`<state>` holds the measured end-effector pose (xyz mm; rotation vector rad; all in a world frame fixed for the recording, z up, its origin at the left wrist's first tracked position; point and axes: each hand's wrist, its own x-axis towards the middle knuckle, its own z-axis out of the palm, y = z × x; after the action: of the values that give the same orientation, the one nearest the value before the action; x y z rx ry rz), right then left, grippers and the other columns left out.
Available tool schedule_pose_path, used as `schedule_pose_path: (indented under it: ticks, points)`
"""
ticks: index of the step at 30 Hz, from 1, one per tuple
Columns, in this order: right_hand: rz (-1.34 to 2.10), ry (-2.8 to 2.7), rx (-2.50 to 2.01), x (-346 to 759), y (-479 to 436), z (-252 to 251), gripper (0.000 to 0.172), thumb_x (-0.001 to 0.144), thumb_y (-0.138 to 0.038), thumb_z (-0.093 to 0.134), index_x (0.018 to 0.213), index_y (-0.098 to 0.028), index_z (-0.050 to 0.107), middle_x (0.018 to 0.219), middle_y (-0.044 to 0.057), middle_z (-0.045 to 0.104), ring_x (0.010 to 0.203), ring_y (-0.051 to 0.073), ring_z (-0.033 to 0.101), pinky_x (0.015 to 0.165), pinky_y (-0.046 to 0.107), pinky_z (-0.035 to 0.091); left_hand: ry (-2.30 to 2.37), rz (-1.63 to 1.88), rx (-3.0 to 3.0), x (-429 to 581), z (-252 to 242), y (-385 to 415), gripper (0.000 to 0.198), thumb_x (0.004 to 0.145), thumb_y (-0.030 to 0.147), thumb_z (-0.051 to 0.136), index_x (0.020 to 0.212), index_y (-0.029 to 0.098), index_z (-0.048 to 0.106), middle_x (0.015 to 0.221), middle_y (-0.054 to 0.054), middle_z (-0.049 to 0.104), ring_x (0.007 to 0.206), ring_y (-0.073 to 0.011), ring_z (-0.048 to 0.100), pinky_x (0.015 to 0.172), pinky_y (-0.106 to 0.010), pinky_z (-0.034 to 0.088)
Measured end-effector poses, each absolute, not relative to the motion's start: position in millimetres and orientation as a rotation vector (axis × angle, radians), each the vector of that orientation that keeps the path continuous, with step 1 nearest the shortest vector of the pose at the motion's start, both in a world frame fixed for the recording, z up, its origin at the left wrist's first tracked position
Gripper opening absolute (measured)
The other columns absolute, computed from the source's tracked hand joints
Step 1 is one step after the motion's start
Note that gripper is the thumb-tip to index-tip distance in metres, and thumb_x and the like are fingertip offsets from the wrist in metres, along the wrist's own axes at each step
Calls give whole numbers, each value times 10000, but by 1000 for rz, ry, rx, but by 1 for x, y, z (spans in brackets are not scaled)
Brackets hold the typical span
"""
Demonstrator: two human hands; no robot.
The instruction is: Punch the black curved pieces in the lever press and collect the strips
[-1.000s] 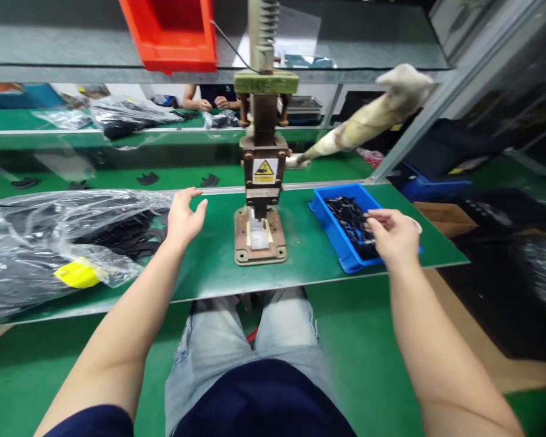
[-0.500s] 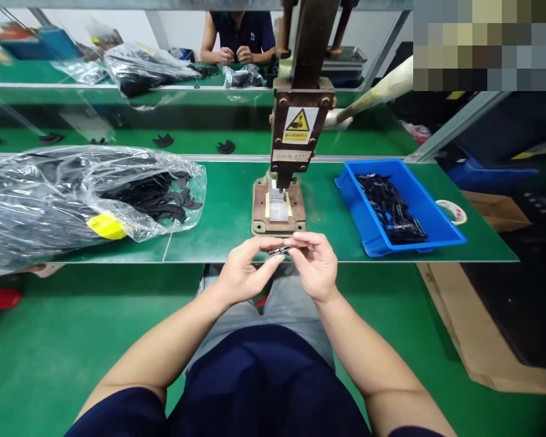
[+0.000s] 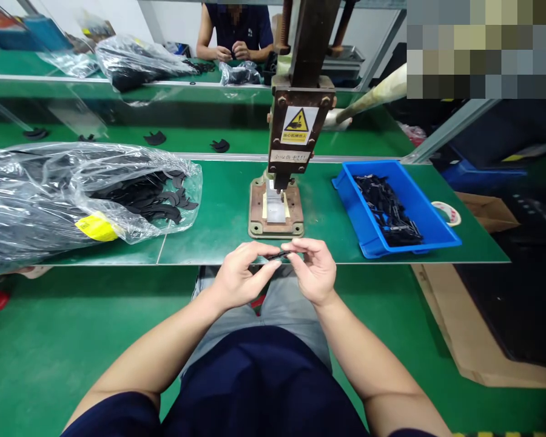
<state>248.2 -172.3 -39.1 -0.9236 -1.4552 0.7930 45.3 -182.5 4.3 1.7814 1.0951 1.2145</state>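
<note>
Between my two hands is a small, thin black part [image 3: 279, 255], held over the front edge of the bench. My left hand [image 3: 246, 273] pinches its left end between thumb and fingers. The right end sits in the fingertips of my right hand [image 3: 313, 270]. Fingers cover much of the part, so its exact shape is hidden. Just beyond my hands stands a hand press [image 3: 295, 130] with a warning label. A pale metal block [image 3: 276, 211] lies on the press base [image 3: 255, 212], under the ram.
A blue bin [image 3: 437, 233] of black parts stands right, beside a tape roll [image 3: 446, 213]. Left lies a clear plastic bag [image 3: 36, 200] of curved black pieces [image 3: 164, 209]. Several such pieces [image 3: 155, 138] lie on the strip behind. A person [image 3: 236, 36] sits across.
The black part has turned between my fingers; its shiny face showed before and a dark side shows now. My hands stay nearly in place. The view has shifted slightly.
</note>
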Motion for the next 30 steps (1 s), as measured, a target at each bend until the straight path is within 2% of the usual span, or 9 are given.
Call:
schedule_pose_path:
  ticks: [4,7,10,13,16,21,24,27,30]
  points:
    - [763,-1594,-873,252,-171,-38,394,947,-204,708,1307,-358,661,1143,-5,812,1045,140,792,974,335,667,977,1038,1451,46,4,-179,239,980,490,738,1001,252,728,950,-68,791,871,-221,764,836,-403,644]
    - [759,-1743,-832,259,-163,-25,390,938,-227,717,1309,-341,683,1113,5,813,1009,153,783,945,350,667,845,873,1264,43,-1,-164,325,919,496,811,917,216,647,817,-32,734,730,-164,705,686,-310,593]
    - [658,-1812,-869,279,-140,5,412,922,-287,743,1330,-302,688,1212,50,773,1065,179,748,1007,396,645,845,960,1239,38,-10,-129,389,834,481,885,1013,206,676,862,-16,710,719,-130,664,654,-264,547]
    - [360,-1637,-894,304,-106,57,417,927,-384,745,1323,-276,675,1271,69,708,1111,177,711,1036,388,621,941,1176,1297,36,-20,-75,466,801,499,882,1121,201,720,900,-23,709,763,-143,664,721,-291,558]
    - [149,-1472,-705,317,-79,126,515,925,-539,732,1329,-231,645,1297,84,681,1123,158,707,987,332,618,1063,1310,1369,39,-31,-25,376,828,493,834,1018,193,711,911,-43,736,823,-173,691,835,-348,576]
    - [265,-1564,-517,301,-72,211,636,942,-686,565,1372,-218,607,1295,1,671,1119,151,730,990,355,559,1329,1145,1790,46,-39,2,131,935,356,727,961,229,741,1009,-56,797,958,-234,726,939,-393,571]
    - [297,-1583,-500,289,-77,217,494,921,-611,688,1190,-198,654,1070,-15,675,937,98,705,942,336,585,1370,988,2184,44,-34,-1,150,984,300,661,1009,243,798,1115,-67,811,1126,-280,705,1058,-433,521]
    - [247,-1547,-496,284,-86,195,287,913,-458,766,967,-209,635,803,-24,614,730,95,626,797,312,600,1293,912,2383,41,-27,-2,203,1012,290,624,1056,229,813,1156,-78,808,1158,-285,696,1083,-442,501]
    - [167,-1602,-506,286,-98,158,236,894,-403,759,823,-225,619,745,-1,629,701,129,626,753,366,592,1276,893,2398,38,-26,1,215,1023,286,618,1082,225,815,1183,-79,809,1151,-272,706,1073,-432,508]
